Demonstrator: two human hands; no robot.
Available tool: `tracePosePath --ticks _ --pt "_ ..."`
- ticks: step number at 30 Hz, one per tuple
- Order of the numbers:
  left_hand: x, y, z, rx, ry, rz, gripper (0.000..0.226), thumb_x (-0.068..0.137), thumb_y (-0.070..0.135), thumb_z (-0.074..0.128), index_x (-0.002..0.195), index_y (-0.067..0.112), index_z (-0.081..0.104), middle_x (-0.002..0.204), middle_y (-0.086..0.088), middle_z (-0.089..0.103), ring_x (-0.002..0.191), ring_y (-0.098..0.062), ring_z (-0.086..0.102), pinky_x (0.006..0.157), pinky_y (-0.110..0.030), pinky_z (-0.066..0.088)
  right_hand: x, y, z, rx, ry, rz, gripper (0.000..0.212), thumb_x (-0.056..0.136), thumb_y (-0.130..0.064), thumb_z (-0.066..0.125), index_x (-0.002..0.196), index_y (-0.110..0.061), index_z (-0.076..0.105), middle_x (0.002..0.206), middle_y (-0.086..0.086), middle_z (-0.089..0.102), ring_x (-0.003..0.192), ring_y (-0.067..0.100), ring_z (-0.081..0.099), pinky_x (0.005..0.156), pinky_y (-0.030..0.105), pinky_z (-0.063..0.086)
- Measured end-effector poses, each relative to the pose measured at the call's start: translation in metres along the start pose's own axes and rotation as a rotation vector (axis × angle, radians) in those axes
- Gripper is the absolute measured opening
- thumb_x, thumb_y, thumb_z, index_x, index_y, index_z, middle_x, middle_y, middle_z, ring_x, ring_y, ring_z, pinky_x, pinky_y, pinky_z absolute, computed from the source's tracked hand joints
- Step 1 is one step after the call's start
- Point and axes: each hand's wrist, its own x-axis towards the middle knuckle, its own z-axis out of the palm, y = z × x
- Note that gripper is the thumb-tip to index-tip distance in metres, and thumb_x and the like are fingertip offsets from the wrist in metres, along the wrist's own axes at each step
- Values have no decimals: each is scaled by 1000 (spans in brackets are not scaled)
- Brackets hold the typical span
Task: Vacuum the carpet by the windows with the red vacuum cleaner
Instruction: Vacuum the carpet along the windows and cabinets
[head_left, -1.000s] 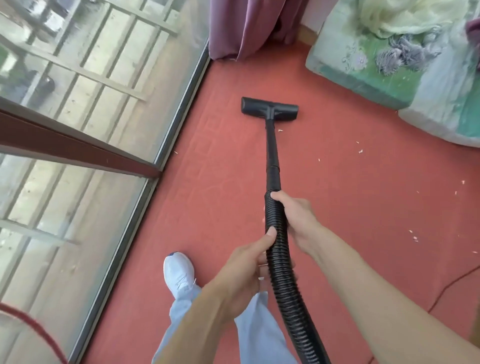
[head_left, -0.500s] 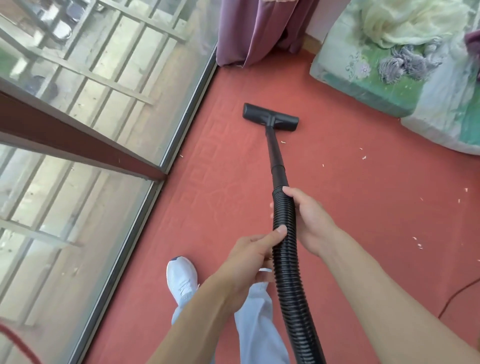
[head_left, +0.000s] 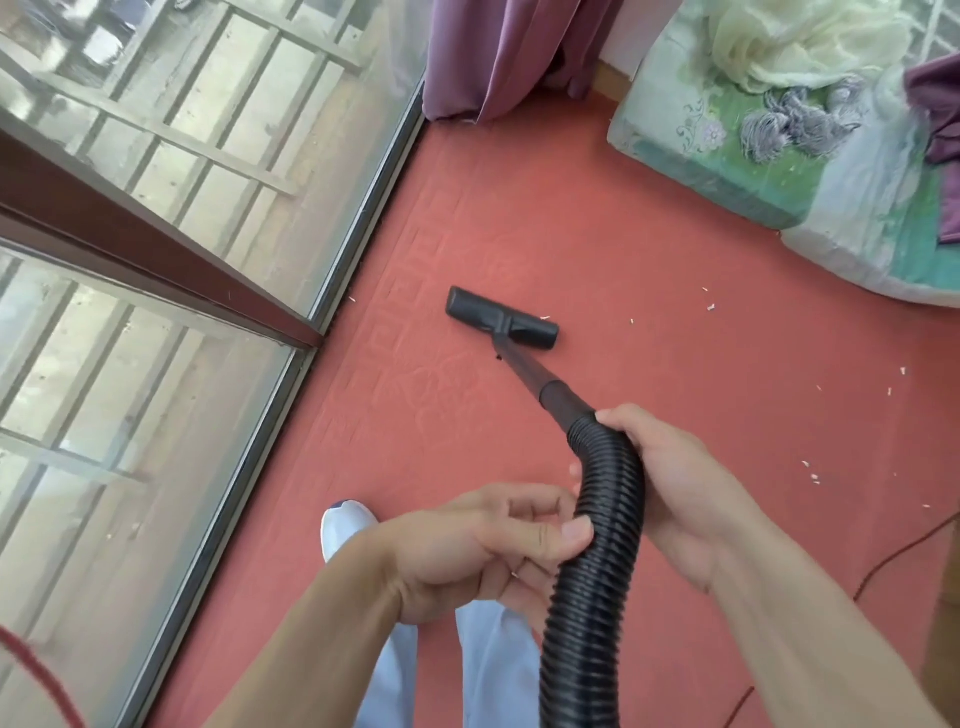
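Red carpet (head_left: 727, 415) runs along the windows (head_left: 156, 171) at its left edge. Both hands work the vac's black hose (head_left: 592, 623), vac body out of frame. Right hand (head_left: 675, 493) wraps the hose by the wand, prob. to steer. Left hand (head_left: 467, 551) pinches it lower w/ thumb & curled fingers, likely to steady. Nozzle (head_left: 501, 325) sits flat near the window edge, pale scraps (head_left: 710, 307) to its right.

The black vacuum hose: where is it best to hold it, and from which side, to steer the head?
Hold the ribbed hose at its top end, just below the rigid wand. It bends sharply there, so a hold near the stiff tube likely steers the floor head best. Come from the right: the wand slants away leftward, toward the window.
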Motion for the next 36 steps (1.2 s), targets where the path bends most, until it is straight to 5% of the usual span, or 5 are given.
tracePosePath --ticks 7,13,18,29,36 --pt "-6 -11 -4 14 31 -17 54 89 33 65 121 -8 50 105 -21 57 105 -43 50 86 -37 53 -8 15 19 231 163 1 24 86 -24 62 79 -2 69 66 16 65 49 22 55 60 36 48" --pt "11 -7 -3 33 361 22 41 90 41 67 109 5 69 95 -19 67 99 -35 57 104 -56 42 36 11 27 314 244 -52 21 83 -20 63 78 0 69 71 19 66 54 25 56 57 34 49" --pt "30 -3 16 123 566 104 42 92 48 62 102 7 67 91 -12 68 80 -23 63 83 -48 57 54 -4 24 314 299 -116 21 81 -20 66 73 -1 66 67 19 65 52 25 56 59 37 49" --pt "4 -10 31 131 167 -71 34 86 36 73 100 15 51 86 -8 68 80 -26 63 71 -40 57 -4 34 -12 119 289 -34 31 87 -28 63 81 0 74 74 16 74 51 20 63 66 37 52" --pt "29 -23 22 137 568 38 55 90 46 66 110 -5 64 83 -7 65 77 -22 61 84 -48 57 54 37 -4 326 186 -6 46 85 -36 72 116 -2 68 96 15 70 79 25 65 76 40 53"
